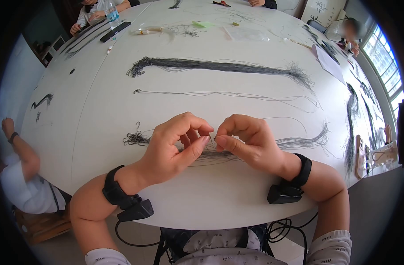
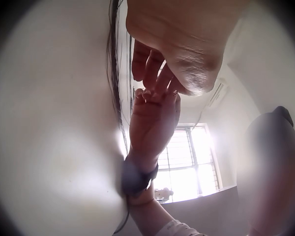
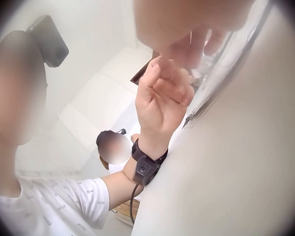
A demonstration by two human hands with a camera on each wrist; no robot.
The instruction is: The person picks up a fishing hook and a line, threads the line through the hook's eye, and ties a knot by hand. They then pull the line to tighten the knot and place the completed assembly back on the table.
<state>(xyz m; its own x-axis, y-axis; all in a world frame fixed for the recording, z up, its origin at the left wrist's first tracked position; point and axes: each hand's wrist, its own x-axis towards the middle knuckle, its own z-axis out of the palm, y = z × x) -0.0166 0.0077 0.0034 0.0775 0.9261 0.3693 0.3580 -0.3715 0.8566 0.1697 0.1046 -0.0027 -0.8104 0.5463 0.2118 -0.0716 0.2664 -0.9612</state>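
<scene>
We see the left hand (image 1: 175, 143) and the right hand (image 1: 255, 143) nearly touching, the thumb and forefinger of each almost closed, pinching a tiny thing (image 1: 214, 138) which is too small for us to name. Below them, on the white table (image 1: 100, 154), we find a bundle of thin lines (image 1: 301, 142), dark hooks (image 1: 136, 139) at its left end.

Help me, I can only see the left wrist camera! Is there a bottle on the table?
Observer: Yes, a clear bottle with a blue label stands at the far left of the table.
Operator: What's the stringy stuff like past the left hand?
Observer: Left of the left hand, the dark strands end in a clump of small curls.
Operator: Is that hand's wrist wearing anything?
Observer: Yes, a black strap.
</scene>
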